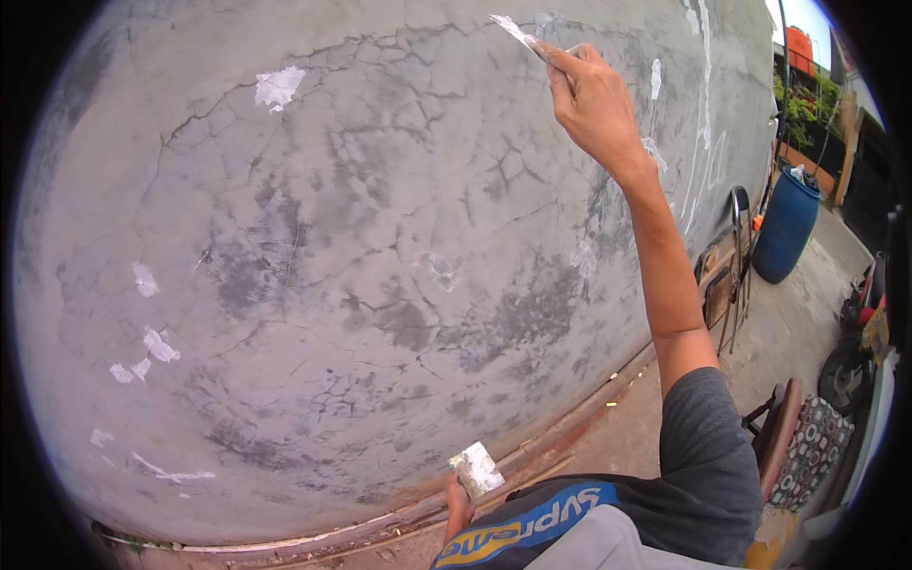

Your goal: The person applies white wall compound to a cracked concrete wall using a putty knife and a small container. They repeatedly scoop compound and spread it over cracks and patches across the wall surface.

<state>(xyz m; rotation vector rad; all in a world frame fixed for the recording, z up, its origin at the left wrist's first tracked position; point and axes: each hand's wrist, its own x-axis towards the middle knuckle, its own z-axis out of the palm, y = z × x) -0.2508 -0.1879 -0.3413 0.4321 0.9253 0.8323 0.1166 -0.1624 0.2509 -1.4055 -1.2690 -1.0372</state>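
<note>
A person patches a cracked grey cement wall, the right hand raised high and clenched around the handle of a putty knife whose white-smeared blade lies against the plaster near the wall's upper edge. The left hand hangs low near the waist, grasping a second scraper loaded with a daub of white filler and held clear of the wall.

Judging by what shows, the work looks partly done. White filler already marks several spots: a large patch at upper left, a cluster of smaller dabs down the left side, and streaks at far right beyond the raised arm. Yet the broad middle of the wall stays bare, with a web of fine cracks and dark blotches running through it unfilled, so most of the surface appears to remain. Whether the crack under the blade is already filled cannot be told at this size.

At the foot of the wall runs a rusty strip along the ground. To the right stand a folding chair leaned near the wall, a blue barrel farther down the lane, and a parked motorbike at the frame's edge.
</note>
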